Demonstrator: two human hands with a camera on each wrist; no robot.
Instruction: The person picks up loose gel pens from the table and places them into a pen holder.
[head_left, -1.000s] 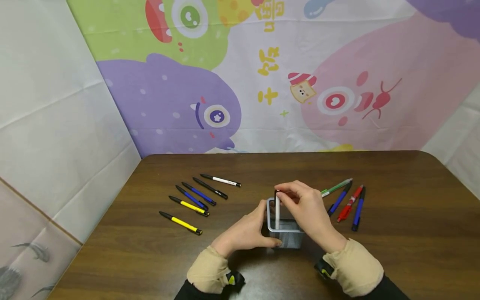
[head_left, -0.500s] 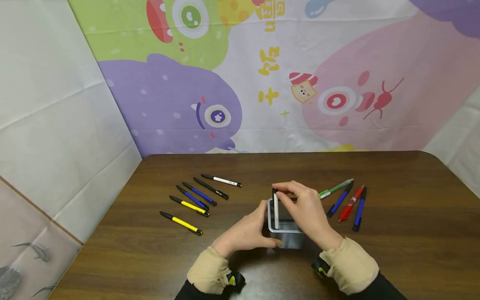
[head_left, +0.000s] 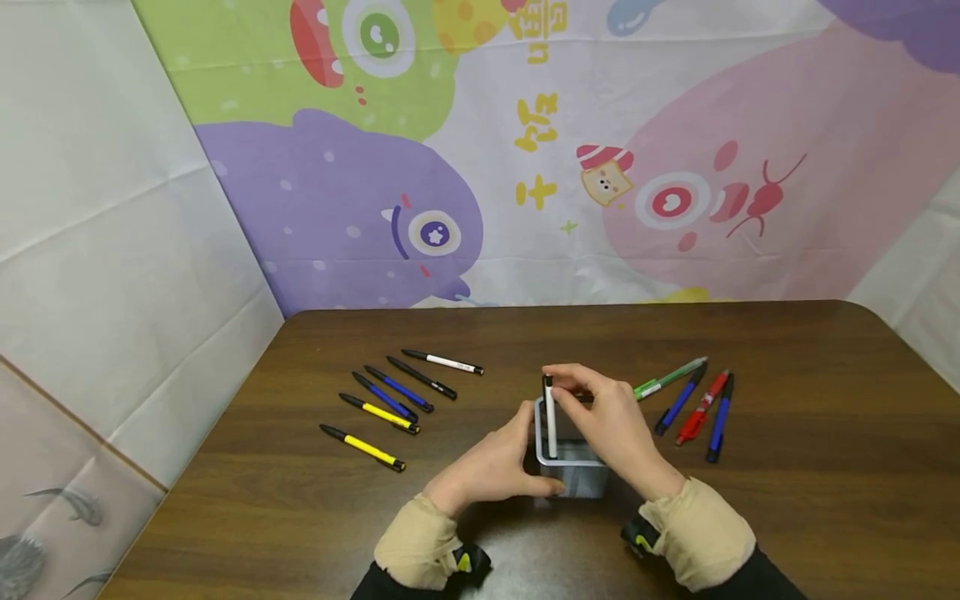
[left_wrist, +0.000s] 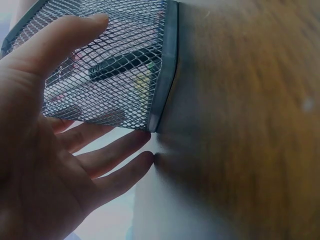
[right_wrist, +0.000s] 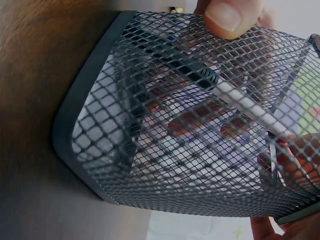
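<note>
A mesh pen holder (head_left: 587, 480) with a grey rim stands on the brown table. My left hand (head_left: 491, 461) holds its left side, thumb on the near wall and fingers round the far side; the left wrist view shows several of those fingers behind the mesh (left_wrist: 132, 30). Inside the holder a white pen (head_left: 552, 429) with black ends leans nearly upright. Its upper end is pinched between thumb and index finger of my right hand (head_left: 621, 421). Through the mesh in the right wrist view, the pen's black grip (right_wrist: 192, 70) slants down towards the base.
Left of the holder lie yellow pens (head_left: 363, 446), blue pens (head_left: 397, 387), a black pen (head_left: 422, 377) and a white pen (head_left: 442, 360). To the right are a green pen (head_left: 671, 377), a red pen (head_left: 701, 408) and blue pens (head_left: 718, 419). A cartoon-printed cloth (head_left: 525, 250) hangs behind the table.
My right hand has shifted slightly left with the pen, whose top now tilts a little further left. The left hand and the holder have stayed in place.
</note>
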